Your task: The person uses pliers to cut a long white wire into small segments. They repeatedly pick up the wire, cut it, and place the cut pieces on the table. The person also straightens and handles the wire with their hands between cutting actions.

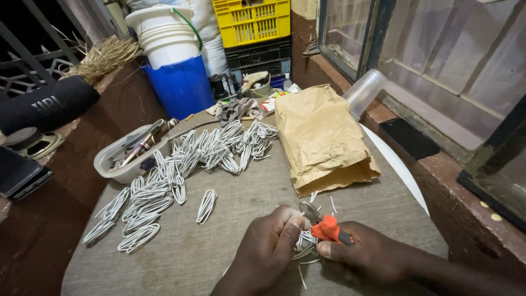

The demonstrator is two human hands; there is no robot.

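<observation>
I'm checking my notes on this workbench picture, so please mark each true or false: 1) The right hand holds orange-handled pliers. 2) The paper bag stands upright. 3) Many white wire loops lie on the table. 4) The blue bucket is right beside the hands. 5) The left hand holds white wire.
1) True: the right hand grips the orange-handled pliers.
2) False: the paper bag lies flat on the table.
3) True: white wire loops are spread across it.
4) False: the blue bucket stands at the far end.
5) True: the left hand pinches white wire at the pliers.
</observation>
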